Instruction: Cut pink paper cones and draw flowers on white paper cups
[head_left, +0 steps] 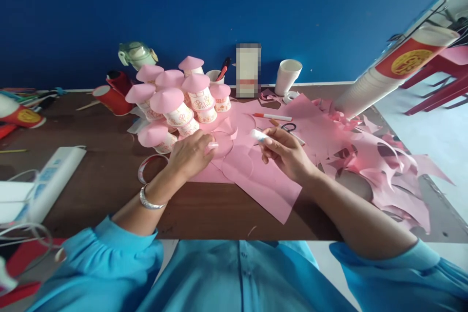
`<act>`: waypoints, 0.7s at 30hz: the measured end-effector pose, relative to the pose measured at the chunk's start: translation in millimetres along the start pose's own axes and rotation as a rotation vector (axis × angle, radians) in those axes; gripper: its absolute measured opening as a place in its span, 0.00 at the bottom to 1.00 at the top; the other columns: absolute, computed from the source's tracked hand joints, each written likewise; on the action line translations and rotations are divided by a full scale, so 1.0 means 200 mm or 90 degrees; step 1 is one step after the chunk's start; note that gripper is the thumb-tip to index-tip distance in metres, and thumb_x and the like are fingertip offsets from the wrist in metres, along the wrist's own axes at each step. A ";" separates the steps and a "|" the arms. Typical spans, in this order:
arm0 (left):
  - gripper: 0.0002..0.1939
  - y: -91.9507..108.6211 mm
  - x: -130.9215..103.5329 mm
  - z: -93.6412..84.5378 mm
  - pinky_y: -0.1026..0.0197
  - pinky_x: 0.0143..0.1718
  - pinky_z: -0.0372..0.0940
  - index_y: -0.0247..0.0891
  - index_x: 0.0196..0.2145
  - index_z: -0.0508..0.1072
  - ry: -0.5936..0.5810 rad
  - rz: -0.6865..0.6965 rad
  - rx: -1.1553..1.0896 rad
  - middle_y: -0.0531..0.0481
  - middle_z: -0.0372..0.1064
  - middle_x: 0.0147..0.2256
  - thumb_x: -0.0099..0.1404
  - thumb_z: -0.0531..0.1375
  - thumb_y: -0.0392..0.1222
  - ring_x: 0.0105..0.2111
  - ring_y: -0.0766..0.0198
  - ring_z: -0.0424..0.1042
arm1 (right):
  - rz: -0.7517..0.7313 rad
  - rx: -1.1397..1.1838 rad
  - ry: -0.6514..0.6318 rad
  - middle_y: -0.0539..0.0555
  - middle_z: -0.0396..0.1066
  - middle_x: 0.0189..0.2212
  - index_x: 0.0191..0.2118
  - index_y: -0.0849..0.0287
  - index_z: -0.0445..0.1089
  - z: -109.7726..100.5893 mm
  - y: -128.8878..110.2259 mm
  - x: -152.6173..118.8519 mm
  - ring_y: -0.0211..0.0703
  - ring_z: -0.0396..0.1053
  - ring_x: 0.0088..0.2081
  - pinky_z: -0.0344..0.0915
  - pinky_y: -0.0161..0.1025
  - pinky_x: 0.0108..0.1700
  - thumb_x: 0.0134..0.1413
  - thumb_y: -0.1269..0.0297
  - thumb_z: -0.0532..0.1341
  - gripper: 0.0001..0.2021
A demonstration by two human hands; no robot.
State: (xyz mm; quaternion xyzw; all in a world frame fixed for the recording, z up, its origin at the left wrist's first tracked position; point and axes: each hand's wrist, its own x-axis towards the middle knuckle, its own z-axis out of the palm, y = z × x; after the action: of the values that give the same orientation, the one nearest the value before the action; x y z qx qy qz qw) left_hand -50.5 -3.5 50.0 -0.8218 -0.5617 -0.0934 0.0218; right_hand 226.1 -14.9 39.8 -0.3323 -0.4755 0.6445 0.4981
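Note:
My left hand (193,152) has its fingers bent together at the near-left edge of a pink paper circle (224,145), pinching it. A curled flap of pink paper (231,129) rises at the circle's far side. In my right hand (287,148), between thumb and fingers, is a white glue stick (259,135) with its end pointing left toward the circle. Pink paper sheets (270,190) lie beneath both hands, with round outlines on them. Just beyond my left hand stand several decorated paper cups (179,116) under pink cone roofs (167,101).
Pink scraps (395,185) and a tall stack of paper cups (387,78) fill the right. An orange-and-white marker (272,117) and dark-handled scissors (288,127) lie behind my right hand. A tape roll (142,171) and power strip (54,183) are left; a blue wall (219,5) bounds the back.

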 end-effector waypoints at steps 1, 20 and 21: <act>0.13 0.00 0.00 0.00 0.58 0.30 0.65 0.40 0.49 0.77 0.024 0.003 -0.015 0.43 0.75 0.44 0.69 0.62 0.46 0.39 0.52 0.77 | 0.018 0.022 -0.015 0.46 0.65 0.27 0.40 0.56 0.72 0.02 0.01 -0.01 0.34 0.62 0.27 0.68 0.35 0.29 0.58 0.50 0.73 0.17; 0.11 0.19 -0.09 0.01 0.64 0.28 0.66 0.38 0.40 0.81 0.176 0.076 -0.716 0.49 0.77 0.33 0.63 0.72 0.46 0.29 0.67 0.71 | 0.077 -0.169 -0.158 0.52 0.73 0.23 0.32 0.61 0.72 0.12 0.02 -0.09 0.37 0.69 0.20 0.66 0.36 0.26 0.68 0.37 0.59 0.29; 0.11 0.19 -0.09 0.01 0.64 0.29 0.66 0.39 0.40 0.81 0.180 0.090 -0.707 0.49 0.77 0.33 0.63 0.73 0.46 0.29 0.67 0.71 | 0.089 -0.175 -0.172 0.52 0.71 0.21 0.31 0.61 0.71 0.12 0.03 -0.09 0.37 0.68 0.20 0.65 0.36 0.25 0.70 0.35 0.54 0.31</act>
State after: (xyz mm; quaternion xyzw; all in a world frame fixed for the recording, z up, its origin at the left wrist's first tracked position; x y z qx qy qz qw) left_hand -21.2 -33.5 47.2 -0.7249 -0.3641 -0.4813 -0.3321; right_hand 207.6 -38.5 41.2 -0.3399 -0.5972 0.6453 0.3338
